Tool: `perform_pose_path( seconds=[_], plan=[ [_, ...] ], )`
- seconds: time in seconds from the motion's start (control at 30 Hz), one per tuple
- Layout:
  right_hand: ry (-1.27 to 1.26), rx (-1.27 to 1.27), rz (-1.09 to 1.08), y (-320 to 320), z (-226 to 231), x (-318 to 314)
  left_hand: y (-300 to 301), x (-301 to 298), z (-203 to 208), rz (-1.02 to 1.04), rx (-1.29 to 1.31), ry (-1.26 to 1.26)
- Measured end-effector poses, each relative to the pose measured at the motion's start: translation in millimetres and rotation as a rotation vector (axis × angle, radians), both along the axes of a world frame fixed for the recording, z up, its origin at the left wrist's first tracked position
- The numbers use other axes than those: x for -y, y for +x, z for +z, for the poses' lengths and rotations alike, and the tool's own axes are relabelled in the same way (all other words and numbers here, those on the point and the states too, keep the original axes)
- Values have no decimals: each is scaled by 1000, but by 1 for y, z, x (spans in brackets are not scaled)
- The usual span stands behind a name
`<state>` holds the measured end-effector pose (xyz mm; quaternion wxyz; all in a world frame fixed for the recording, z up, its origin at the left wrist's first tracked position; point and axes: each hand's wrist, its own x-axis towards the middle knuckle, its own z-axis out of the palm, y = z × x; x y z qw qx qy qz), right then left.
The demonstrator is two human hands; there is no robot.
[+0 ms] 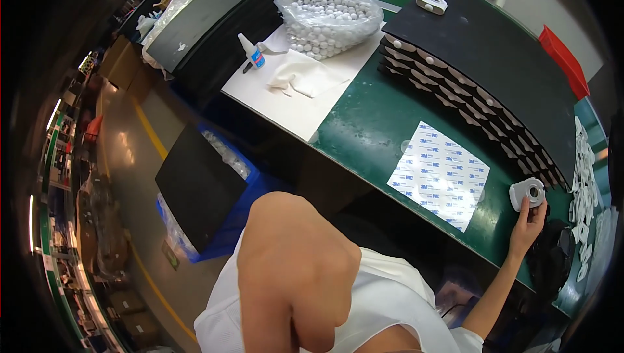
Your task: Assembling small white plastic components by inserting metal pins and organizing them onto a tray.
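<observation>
My right hand grips a small white housing with a round dark lens-like ring at the right side of the green bench, fingers on its lower edge. Large and close in the lower middle, my left hand is curled closed; its fingertips are hidden, so anything inside cannot be made out. A white sheet with blue print lies on the bench left of my right hand. Beyond the housing rises a stack of black trays with white parts showing along its edges. One white part rests on top.
A clear bag of white balls, a glue bottle and a crumpled pale cloth sit on white paper. A black board covers a blue bin by the bench. White pieces lie far right, near a black object.
</observation>
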<state>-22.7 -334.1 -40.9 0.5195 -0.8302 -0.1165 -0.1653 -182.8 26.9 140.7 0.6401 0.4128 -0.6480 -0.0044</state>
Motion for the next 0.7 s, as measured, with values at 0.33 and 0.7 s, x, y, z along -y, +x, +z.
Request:
perform_pose_path(
  seconds=[0.33,0.7],
  plan=[
    [0,8,6,3,0,-2,116,20,-72,243,-1122,444],
    [13,-17,-10,4,1,-2,190,42,-130,147,-1322,358]
  ],
)
